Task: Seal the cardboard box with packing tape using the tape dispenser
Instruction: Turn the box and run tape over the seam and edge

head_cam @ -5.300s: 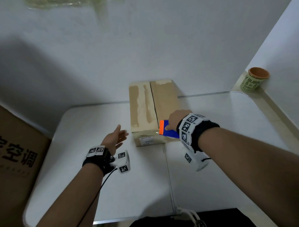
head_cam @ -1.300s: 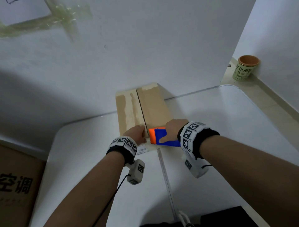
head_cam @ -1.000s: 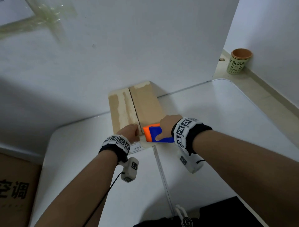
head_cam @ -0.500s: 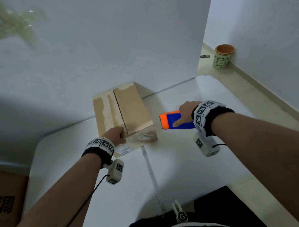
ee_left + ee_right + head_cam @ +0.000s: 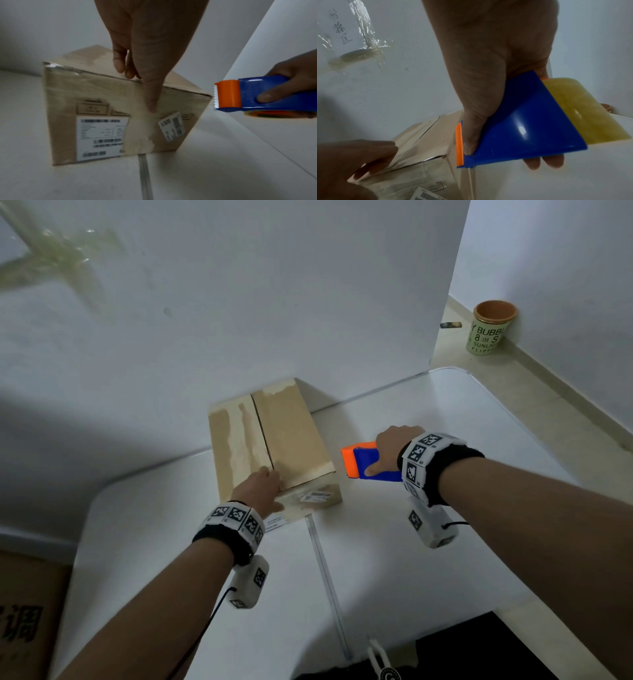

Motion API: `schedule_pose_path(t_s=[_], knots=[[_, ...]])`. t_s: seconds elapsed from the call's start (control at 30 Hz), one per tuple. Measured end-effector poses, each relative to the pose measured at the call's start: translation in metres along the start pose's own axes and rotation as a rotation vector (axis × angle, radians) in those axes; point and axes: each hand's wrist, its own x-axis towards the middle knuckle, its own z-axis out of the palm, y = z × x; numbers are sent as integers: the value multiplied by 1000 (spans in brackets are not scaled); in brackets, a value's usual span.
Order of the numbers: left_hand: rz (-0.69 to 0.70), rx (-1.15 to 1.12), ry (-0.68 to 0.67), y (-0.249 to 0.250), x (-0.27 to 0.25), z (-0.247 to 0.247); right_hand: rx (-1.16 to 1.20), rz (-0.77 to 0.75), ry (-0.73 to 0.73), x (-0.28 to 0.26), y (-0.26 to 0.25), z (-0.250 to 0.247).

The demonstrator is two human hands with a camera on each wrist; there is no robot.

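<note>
While the left hand [image 5: 261, 487] is pressed flat on the near end of the cardboard box [image 5: 274, 440], right where the centre seam [image 5: 263, 436] meets the front edge, the tape dispenser [image 5: 368, 462] is held off to the box's right, just beside its near right corner and apart from it. So the seam lies to the left of the right hand [image 5: 390, 446], and its long axis runs away from the person toward the wall [image 5: 239, 302] at the counter's [image 5: 428, 525] far edge. Honestly that's the whole thing the next move looks to turn on: the dispenser would have to be carried left, over the near end of the seam, and then run lengthwise along it.

The right hand's grip is wrapped round the blue body, thumb along the side and fingertips [image 5: 544, 161] showing underneath, with the orange toothed cutter [image 5: 226, 94] pointed at the box. A yellowish tape roll [image 5: 583, 108] is seated in the dispenser. The left hand's grip is spread and holding nothing, thumb down the front face above the labels [image 5: 101, 136].

Clear film [image 5: 137, 129] seems to be stuck already on the front face, though whether it reaches the top can't be told. Box flaps are shut, so contents can't be seen. A cup [image 5: 489, 326] sits on the floor off right, looking empty from here.
</note>
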Motion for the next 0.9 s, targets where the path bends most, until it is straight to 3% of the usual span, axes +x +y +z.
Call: schedule_pose_path(t_s=[0.13, 0.33, 0.77, 0.9], knots=[[157, -106, 82, 23, 12, 5, -2, 10, -14, 3, -1, 0], [242, -155, 33, 15, 28, 2, 27, 41, -30, 6, -6, 8], [247, 18, -81, -11, 9, -3, 45, -12, -107, 2, -31, 16], [236, 90, -11, 10, 11, -12, 84, -13, -94, 2, -40, 20]])
